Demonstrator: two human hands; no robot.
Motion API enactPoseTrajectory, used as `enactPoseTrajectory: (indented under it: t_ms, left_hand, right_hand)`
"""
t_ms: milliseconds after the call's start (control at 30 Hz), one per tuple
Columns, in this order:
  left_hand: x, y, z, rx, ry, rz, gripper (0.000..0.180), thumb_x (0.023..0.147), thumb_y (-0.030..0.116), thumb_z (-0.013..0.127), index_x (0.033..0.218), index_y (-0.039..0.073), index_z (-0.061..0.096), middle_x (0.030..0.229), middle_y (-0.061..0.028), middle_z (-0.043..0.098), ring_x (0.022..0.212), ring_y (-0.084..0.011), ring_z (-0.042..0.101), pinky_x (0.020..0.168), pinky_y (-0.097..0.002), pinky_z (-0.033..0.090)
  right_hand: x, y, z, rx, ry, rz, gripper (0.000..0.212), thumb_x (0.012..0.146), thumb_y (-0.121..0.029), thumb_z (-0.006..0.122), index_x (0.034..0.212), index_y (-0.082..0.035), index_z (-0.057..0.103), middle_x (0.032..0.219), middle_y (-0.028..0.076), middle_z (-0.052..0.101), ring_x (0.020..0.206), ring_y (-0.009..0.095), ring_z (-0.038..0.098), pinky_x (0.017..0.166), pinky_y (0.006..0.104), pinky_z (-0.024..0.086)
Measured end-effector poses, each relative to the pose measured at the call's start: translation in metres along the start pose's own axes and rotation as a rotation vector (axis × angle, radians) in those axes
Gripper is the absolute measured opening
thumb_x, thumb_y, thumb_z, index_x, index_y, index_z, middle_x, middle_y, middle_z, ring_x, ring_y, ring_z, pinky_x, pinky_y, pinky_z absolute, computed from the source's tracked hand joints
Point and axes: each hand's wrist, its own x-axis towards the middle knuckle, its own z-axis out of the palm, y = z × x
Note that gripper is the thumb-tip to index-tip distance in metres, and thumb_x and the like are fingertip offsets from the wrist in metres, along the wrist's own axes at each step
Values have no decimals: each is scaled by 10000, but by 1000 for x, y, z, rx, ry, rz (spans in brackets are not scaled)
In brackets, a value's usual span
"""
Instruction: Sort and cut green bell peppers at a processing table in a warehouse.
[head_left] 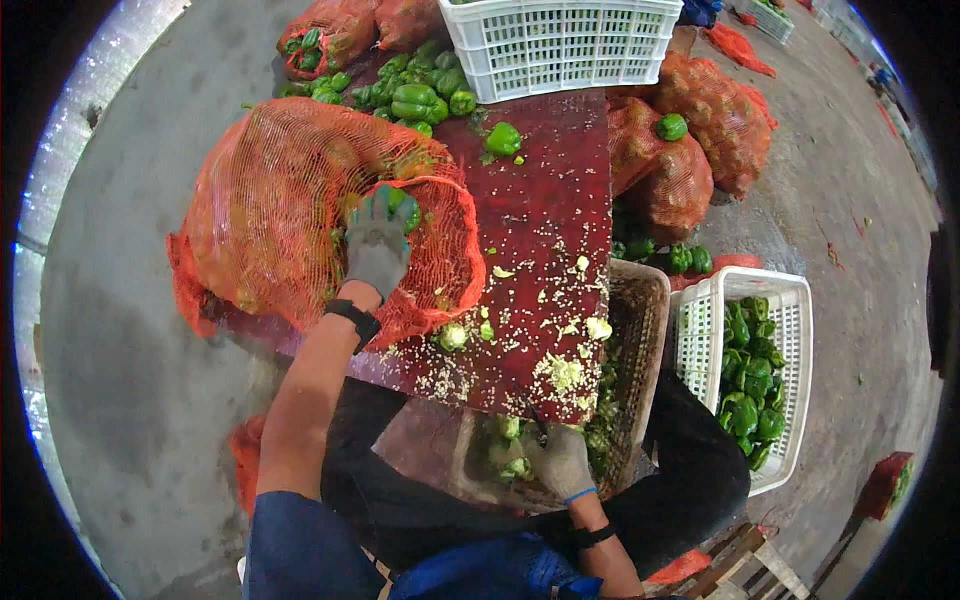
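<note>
A large orange-red mesh sack [280, 210] of green peppers lies on the dark red table [545, 210], its mouth toward the right. My left hand [377, 245], in a grey-green glove, is inside that mouth with its fingers closed against a green bell pepper [403, 208]. My right hand [563, 463], in a pale glove, is low at the table's near edge, above a dirty crate [640, 400] with pepper scraps. Its fingers are closed; a thin dark thing shows at them, too hidden to name. Pale seeds and pepper cores [453, 337] litter the near tabletop.
A white crate [800, 380] of green peppers stands on the floor at the right. Another white crate [560, 45] sits at the table's far end, beside loose peppers [415, 100]. More filled mesh sacks [660, 170] lie beyond the table's right side.
</note>
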Motion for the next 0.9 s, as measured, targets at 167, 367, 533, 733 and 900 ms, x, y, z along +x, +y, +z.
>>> enactPoseTrajectory:
  t_ms: [167,367,533,733,900]
  left_hand:
    - [22,31,-24,3,-81,392,691,1011,271,643,1660,218,411,1708,-155,393,1573,-372,360,1222,-544,407]
    - [52,-37,31,-18,-94,80,889,973,331,755,1718,250,277,1723,-237,329,1461,-400,490,1137,-560,503]
    - [61,-50,9,-48,-248,-100,926,967,446,761,1698,138,284,1613,-275,479,1279,-423,646,985,-525,598]
    - [33,-37,-2,-664,-31,-378,814,908,387,823,1567,47,489,1325,-210,685,1108,-344,707,892,-482,619]
    - [-17,-57,3,-1415,291,-480,655,937,138,807,1507,-28,530,1212,-151,715,1006,-249,726,827,-410,633]
  right_hand:
    - [1,31,14,-74,3,-99,309,880,-161,775,1149,-22,714,912,254,713,846,455,709,720,498,555]
    - [3,18,15,-104,-1,-16,288,945,-259,734,1152,-59,735,937,202,748,856,422,725,710,507,585]
    - [3,14,10,-48,-84,40,356,877,-233,798,1155,-22,730,1001,259,742,936,464,710,782,523,559]
    - [2,16,11,12,19,-40,331,901,-175,762,1193,-25,721,1051,259,744,976,455,713,812,518,565]
    - [2,0,5,41,-25,9,235,889,-181,753,1051,-13,729,893,240,724,854,480,695,744,538,553]
